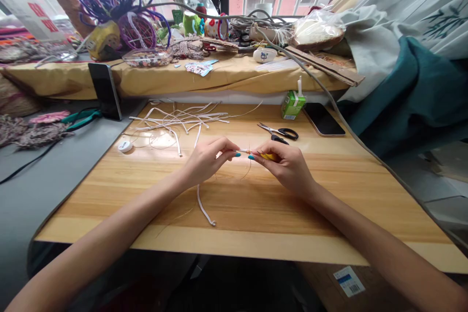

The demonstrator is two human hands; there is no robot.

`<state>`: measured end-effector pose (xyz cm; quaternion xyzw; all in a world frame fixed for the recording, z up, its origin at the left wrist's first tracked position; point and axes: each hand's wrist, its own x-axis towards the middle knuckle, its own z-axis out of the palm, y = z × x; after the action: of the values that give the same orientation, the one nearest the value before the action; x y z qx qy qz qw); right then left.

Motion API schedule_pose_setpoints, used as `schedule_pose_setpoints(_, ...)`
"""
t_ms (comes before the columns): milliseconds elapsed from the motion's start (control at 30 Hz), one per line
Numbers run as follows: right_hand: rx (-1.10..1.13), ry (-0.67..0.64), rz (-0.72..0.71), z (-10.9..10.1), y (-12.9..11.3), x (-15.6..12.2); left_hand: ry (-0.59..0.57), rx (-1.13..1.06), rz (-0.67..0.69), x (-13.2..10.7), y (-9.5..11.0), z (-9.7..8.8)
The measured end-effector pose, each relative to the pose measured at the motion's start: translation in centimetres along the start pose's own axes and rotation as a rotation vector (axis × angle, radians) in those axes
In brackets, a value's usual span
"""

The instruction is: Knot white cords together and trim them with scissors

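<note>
My left hand [210, 158] pinches a short stretch of white cord [243, 150] between thumb and fingertips. Opposite it, my right hand [287, 163] is closed, its thumb and fingertips meeting close to the cord's end. A thin brown thread [249, 169] hangs in a curve below these fingertips. Within the curled right fingers sits a small yellow object [269, 157], mostly hidden, its kind unclear. Another white cord [204, 210] runs beneath my left hand toward the table's front. Just behind my right hand lie black-handled scissors [288, 133].
Several loose white cords [179, 118] lie tangled on the wooden table [292, 234], beside a small white round object [125, 146]. A green drink carton [293, 105] and a phone [324, 119] are at the back right. Another phone [105, 91] leans against the cluttered ledge. A grey cable [338, 112] crosses the right side.
</note>
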<state>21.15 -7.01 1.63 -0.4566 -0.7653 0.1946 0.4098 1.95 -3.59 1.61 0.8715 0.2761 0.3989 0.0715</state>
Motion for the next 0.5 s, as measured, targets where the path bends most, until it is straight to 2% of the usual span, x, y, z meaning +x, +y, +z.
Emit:
schedule_pose_setpoints(233, 0.092, -0.022, -0.003, 0.52, -0.29, -0.34, 0.011, -0.047, -0.08, -0.28, -0.05, 0.44)
schedule_pose_setpoints(367, 0.203, -0.083, 0.135, 0.37, -0.45, -0.09, 0.032, -0.039, -0.095, -0.36, -0.19, 0.67)
schedule_pose_setpoints(500, 0.459, -0.138, 0.246, 0.33, -0.34, 0.23, 0.039, -0.024, -0.092, -0.36, -0.35, 0.83)
